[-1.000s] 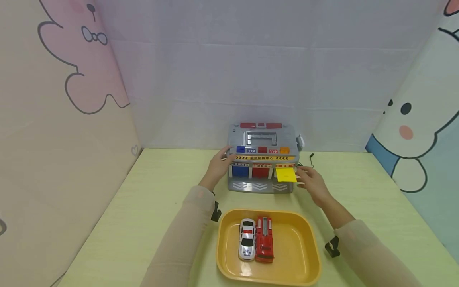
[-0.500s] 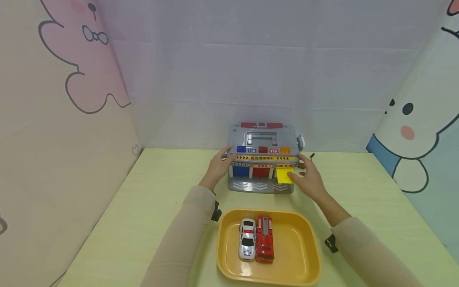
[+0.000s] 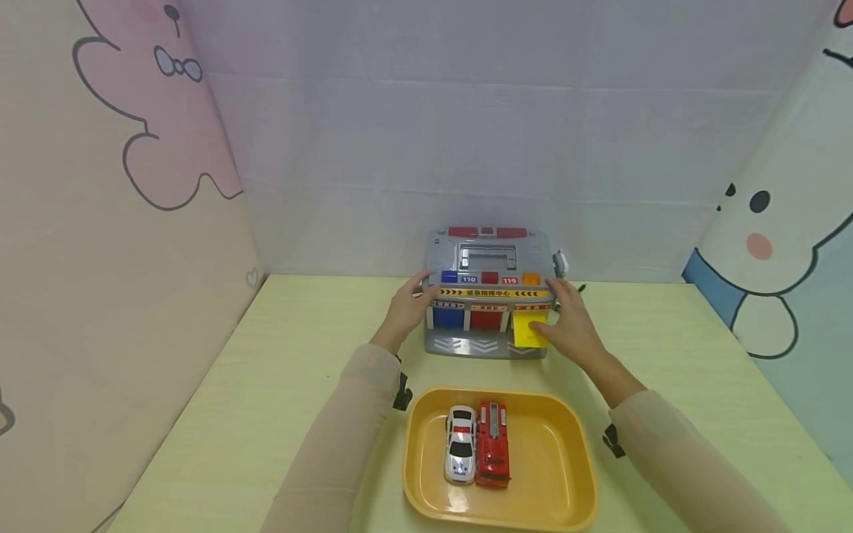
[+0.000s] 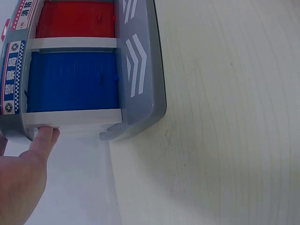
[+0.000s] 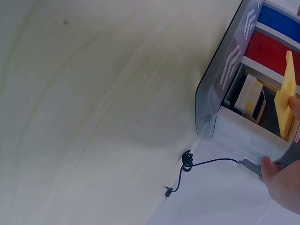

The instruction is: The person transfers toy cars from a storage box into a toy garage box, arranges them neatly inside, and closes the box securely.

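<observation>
A grey toy garage stands at the table's back, with a blue door, a red door and a yellow door. The yellow door is lifted partway, tilted outward. Behind it, a pale toy vehicle shows partly in the bay. My left hand holds the garage's left end, thumb at the roof's front edge, fingertips against the side wall. My right hand has its thumb on the yellow door's outer face and its other fingers spread at the roof's right corner.
In front of the garage, a yellow tray holds a white police car and a red fire truck side by side. A thin dark cord lies by the garage's right side. Fabric walls close off the back and sides.
My right hand has moved up and left from beside the yellow door, bringing its thumb onto the door, which has tilted further down. My left hand stays in place.
</observation>
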Tool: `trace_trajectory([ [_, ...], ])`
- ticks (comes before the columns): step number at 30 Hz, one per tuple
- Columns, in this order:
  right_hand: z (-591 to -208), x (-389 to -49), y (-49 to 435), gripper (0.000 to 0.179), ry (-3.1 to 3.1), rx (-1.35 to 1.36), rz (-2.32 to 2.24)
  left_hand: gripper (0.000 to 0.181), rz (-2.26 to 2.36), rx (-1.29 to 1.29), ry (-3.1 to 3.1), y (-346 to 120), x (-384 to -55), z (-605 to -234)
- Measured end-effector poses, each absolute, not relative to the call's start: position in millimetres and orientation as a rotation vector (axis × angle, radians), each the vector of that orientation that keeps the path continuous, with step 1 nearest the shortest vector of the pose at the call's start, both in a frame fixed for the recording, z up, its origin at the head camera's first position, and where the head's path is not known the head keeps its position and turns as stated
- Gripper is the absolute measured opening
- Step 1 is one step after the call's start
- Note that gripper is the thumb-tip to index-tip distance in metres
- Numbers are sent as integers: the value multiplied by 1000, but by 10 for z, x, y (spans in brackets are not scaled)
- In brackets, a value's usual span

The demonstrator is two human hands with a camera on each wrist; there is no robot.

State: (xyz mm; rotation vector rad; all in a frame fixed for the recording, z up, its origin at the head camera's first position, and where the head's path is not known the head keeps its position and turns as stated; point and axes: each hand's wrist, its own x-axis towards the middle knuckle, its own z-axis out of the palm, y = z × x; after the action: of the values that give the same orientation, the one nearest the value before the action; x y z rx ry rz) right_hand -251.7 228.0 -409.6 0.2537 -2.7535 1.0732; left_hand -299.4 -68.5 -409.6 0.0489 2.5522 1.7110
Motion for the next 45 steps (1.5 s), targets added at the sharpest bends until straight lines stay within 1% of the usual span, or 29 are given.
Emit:
trace_trajectory([
  [21, -4113, -2667, 2227, 93, -2805, 243, 992, 51, 1673, 25, 2570, -685, -2998, -4092],
  [45, -4247, -2725, 2198, 88, -2717, 206, 947, 51, 1641, 26, 2594, -665, -2979, -4072],
])
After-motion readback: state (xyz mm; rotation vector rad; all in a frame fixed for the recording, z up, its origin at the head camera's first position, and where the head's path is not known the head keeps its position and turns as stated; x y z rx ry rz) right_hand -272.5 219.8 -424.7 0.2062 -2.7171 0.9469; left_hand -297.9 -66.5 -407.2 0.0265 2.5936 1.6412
